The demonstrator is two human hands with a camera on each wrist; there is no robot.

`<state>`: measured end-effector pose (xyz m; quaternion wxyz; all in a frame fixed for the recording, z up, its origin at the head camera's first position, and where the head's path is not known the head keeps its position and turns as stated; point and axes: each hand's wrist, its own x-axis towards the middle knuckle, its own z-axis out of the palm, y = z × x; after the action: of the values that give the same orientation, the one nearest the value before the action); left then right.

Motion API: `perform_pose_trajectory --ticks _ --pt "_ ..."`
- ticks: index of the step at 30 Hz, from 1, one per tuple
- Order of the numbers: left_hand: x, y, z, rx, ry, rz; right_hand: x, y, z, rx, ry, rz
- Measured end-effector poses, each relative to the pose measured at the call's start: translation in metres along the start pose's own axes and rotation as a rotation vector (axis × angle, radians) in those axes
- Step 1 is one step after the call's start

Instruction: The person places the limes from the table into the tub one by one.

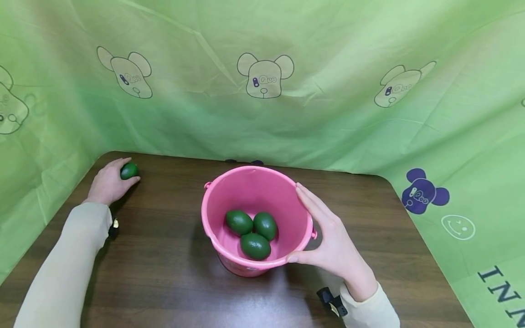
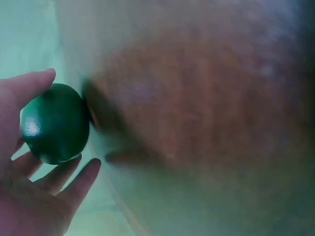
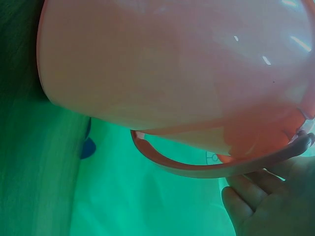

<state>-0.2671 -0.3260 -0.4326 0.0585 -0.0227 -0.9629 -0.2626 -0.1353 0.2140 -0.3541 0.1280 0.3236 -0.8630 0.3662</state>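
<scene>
At the far left of the table, my left hand (image 1: 110, 182) holds a glossy dark green avocado (image 1: 129, 171). The left wrist view shows the thumb on one side of this avocado (image 2: 56, 124) and the fingers curved along the other. A pink bucket (image 1: 250, 175) stands upright mid-table, and three more avocados (image 1: 256, 246) lie together on its bottom. My right hand (image 1: 328, 239) grips the bucket's right rim, with thumb and fingers spread along it. In the right wrist view, the bucket's handle (image 3: 197, 170) hangs down its outer side, in front of the fingers.
The brown wooden table (image 1: 160, 273) has rounded far corners. A green cloth (image 1: 197, 118) printed with bear heads hangs behind it and along both sides. Black straps with small devices (image 1: 332, 301) are on both wrists.
</scene>
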Motion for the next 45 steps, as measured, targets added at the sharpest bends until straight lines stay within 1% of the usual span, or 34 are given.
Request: perform_pose_trajectory --ticks 3,10,14,19,29,39,45 --pt "0.000 -0.003 0.002 -0.018 0.011 0.006 -0.001 0.000 0.001 0.001 0.000 0.001" --pt "0.000 -0.003 0.005 -0.031 0.018 0.014 -0.002 0.001 0.001 -0.001 0.003 0.006" --pt "0.000 -0.002 0.006 -0.046 0.010 0.001 -0.002 0.001 0.002 0.002 0.007 0.000" --pt "-0.001 -0.001 0.007 -0.055 0.016 -0.016 -0.002 0.002 0.002 0.002 0.009 -0.003" --pt "-0.001 0.000 0.003 -0.053 0.033 -0.027 -0.002 0.002 0.003 0.004 0.015 -0.012" --pt "-0.002 0.009 -0.002 -0.058 0.026 -0.014 -0.003 0.001 0.002 0.017 0.008 0.009" --pt "-0.002 0.017 -0.004 -0.055 0.046 0.009 -0.002 0.002 0.003 0.018 0.012 -0.005"
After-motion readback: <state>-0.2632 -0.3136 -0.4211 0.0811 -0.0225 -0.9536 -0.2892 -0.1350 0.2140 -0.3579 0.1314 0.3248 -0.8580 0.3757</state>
